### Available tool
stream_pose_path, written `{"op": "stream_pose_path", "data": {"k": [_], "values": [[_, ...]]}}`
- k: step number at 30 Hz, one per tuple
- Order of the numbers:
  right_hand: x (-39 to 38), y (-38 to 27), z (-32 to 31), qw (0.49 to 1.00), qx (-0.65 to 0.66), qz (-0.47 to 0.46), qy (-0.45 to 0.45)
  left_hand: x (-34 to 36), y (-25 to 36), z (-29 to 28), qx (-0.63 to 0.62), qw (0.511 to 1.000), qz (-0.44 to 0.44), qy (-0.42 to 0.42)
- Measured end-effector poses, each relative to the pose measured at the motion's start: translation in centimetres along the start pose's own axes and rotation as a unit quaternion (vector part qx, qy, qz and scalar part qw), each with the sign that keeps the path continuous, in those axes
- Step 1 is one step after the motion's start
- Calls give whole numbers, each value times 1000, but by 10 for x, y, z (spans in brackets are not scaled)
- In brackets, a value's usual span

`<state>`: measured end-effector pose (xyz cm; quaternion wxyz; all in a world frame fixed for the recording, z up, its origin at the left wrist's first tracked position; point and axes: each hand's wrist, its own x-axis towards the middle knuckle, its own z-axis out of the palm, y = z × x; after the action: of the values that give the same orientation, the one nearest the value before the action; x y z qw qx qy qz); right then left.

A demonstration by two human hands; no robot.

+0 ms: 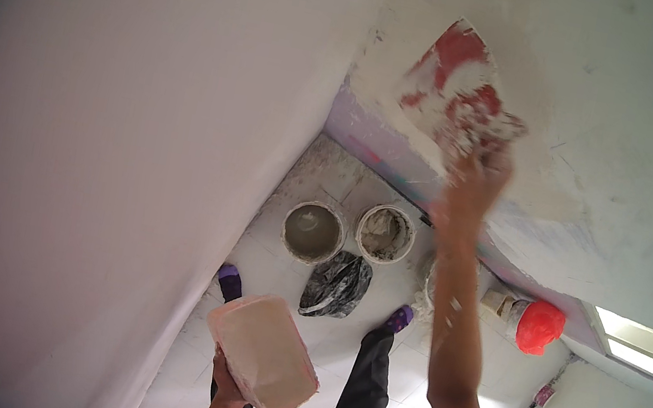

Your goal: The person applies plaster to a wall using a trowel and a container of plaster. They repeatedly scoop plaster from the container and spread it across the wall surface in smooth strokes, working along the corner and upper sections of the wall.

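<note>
My right hand [478, 174], blurred by motion, is raised to the wall on the right [620, 125]. Its fingers are closed around a wide red putty knife [460, 53], smeared with white plaster, whose broad edge points up toward the room's corner. Whether that edge touches the wall I cannot tell. Low down, my left hand [227, 383] grips the left side of a pinkish rectangular tub [305, 347]. Pale, smooth plaster lies inside the tub, which is held above the floor in front of my legs.
On the tiled floor by the corner stand a bucket of greyish liquid [284, 236] and a white bucket with plaster remains [380, 262]. A crumpled black plastic bag [336, 286] lies before them. My right forearm partly hides another container. Farther right are a red bag [540, 327] and a window [650, 349].
</note>
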<state>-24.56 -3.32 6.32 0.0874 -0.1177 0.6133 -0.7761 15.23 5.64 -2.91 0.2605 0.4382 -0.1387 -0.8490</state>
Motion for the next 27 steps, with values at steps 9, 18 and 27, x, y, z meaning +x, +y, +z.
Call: {"op": "stream_pose_path", "data": {"k": [9, 18, 27], "values": [[25, 100, 40, 992, -101, -55, -48, 9, -7, -10, 15, 999, 32, 11], [14, 115, -31, 914, -277, -262, 138, 7, -8, -8, -16, 996, -35, 82], [10, 109, 14, 967, -187, -172, 18, 6, -3, -7, 39, 999, -13, 24]]}}
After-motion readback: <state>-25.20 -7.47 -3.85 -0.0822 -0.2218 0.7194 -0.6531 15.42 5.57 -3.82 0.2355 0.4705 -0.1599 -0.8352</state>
